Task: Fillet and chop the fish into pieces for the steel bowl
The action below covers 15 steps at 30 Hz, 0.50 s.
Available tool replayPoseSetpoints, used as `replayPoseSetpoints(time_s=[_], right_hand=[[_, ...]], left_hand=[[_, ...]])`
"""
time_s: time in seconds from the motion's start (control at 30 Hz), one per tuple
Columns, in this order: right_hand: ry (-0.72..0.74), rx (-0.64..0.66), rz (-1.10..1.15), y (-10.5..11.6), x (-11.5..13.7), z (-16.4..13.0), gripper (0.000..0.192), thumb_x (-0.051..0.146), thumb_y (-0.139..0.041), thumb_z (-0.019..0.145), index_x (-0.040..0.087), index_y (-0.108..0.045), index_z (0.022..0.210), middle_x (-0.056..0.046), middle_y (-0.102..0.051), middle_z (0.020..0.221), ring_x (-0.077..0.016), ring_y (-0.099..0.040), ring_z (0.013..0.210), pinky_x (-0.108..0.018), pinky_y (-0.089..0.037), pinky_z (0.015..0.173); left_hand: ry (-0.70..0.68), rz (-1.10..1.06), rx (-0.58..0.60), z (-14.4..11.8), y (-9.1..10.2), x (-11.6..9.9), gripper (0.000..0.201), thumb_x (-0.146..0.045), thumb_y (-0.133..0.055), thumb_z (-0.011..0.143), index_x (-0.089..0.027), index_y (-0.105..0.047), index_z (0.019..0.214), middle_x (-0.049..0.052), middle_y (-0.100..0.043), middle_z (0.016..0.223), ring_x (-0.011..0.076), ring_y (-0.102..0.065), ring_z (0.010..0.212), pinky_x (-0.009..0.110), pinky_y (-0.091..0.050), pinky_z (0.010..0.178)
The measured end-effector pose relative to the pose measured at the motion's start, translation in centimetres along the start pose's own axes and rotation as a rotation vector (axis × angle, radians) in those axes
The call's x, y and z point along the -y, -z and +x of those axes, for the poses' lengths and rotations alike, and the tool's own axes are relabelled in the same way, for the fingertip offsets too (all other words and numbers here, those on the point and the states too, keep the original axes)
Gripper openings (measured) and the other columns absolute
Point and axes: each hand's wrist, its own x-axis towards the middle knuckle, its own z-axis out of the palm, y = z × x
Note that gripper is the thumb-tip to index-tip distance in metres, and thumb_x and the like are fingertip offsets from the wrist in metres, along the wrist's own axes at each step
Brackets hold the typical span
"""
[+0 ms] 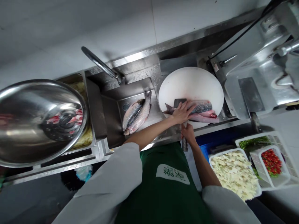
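- Right hand (188,133) closed around cleaver (179,104) handle, blade laid flat into the opened fish (198,111).
- Left hand (183,112) spread open, pressing that fish down on the round white cutting board (191,82).
- Best done with fingertips lifted clear of the edge, blade held level.
- Counted: two whole fish (137,114) in sink (112,124); one second cleaver (251,95) at right; three baskets (235,172).

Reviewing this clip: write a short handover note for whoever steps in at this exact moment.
Left hand: flat on the fish on the round white cutting board.
Right hand: gripping the cleaver by its handle, blade under the left hand.
Done: fish looks split open, pink flesh showing.
Left: two whole fish lie uncut in the sink.
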Motion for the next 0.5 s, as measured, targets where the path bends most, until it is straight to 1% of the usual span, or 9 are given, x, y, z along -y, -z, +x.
replayPoseSetpoints(time_s=[0.1, 0.17, 0.27, 0.37, 0.43, 0.5], right_hand=[[0.014, -0.021, -0.059, -0.4, -0.8, -1.3, 0.036, 0.051, -0.055, 0.095, 0.018, -0.062, 0.085, 0.003, -0.048, 0.039, -0.0155, -0.048, 0.036, -0.025, -0.038, 0.038], [0.021, -0.036, -0.077, -0.8, -0.5, -1.5, 0.035, 0.051, -0.053, 0.096, 0.019, -0.06, 0.082, 0.002, -0.048, 0.039, -0.0162, -0.048, 0.035, -0.025, -0.037, 0.037], [0.007, -0.054, -0.023, -1.8, 0.9, -0.7, 0.036, 0.05, -0.05, 0.097, 0.019, -0.06, 0.082, 0.001, -0.047, 0.038, -0.0174, -0.05, 0.036, -0.026, -0.038, 0.037], [-0.014, -0.084, 0.058, -2.6, 2.0, 0.5, 0.03, 0.045, -0.051, 0.097, 0.018, -0.061, 0.089, 0.004, -0.047, 0.04, -0.0169, -0.05, 0.037, -0.026, -0.037, 0.037], [-0.006, -0.099, 0.086, -2.8, 2.2, 0.7, 0.027, 0.044, -0.053, 0.097, 0.018, -0.061, 0.093, 0.006, -0.046, 0.04, -0.0161, -0.049, 0.036, -0.025, -0.037, 0.037], [0.008, -0.098, 0.083, -2.7, 2.0, 0.2, 0.028, 0.045, -0.055, 0.097, 0.018, -0.061, 0.095, 0.006, -0.046, 0.041, -0.0156, -0.048, 0.036, -0.025, -0.037, 0.037]], left_hand=[[0.008, 0.018, 0.005, 1.0, -1.0, -0.4, 0.064, -0.039, -0.039, 0.106, -0.022, -0.029, 0.168, 0.017, -0.028, 0.172, 0.0397, -0.023, 0.16, 0.063, -0.025, 0.126], [0.001, 0.02, 0.002, 1.0, -1.1, -0.3, 0.063, -0.033, -0.036, 0.106, -0.023, -0.028, 0.168, 0.018, -0.029, 0.172, 0.0397, -0.023, 0.16, 0.062, -0.028, 0.125], [-0.031, 0.003, 0.014, 1.0, -0.6, -0.1, 0.062, -0.028, -0.036, 0.106, -0.023, -0.03, 0.167, 0.019, -0.032, 0.169, 0.0398, -0.028, 0.157, 0.061, -0.033, 0.122], [-0.05, -0.022, 0.058, 1.5, 0.3, 0.1, 0.06, -0.025, -0.042, 0.104, -0.024, -0.038, 0.163, 0.02, -0.038, 0.164, 0.0402, -0.036, 0.152, 0.06, -0.037, 0.12], [-0.064, -0.036, 0.104, 2.0, 0.7, 0.2, 0.059, -0.019, -0.045, 0.101, -0.027, -0.043, 0.16, 0.019, -0.04, 0.163, 0.0405, -0.037, 0.151, 0.06, -0.04, 0.118], [-0.083, -0.046, 0.145, 2.6, 0.9, 0.4, 0.064, -0.013, -0.049, 0.096, -0.03, -0.046, 0.158, 0.017, -0.04, 0.162, 0.0415, -0.035, 0.151, 0.062, -0.041, 0.117]])
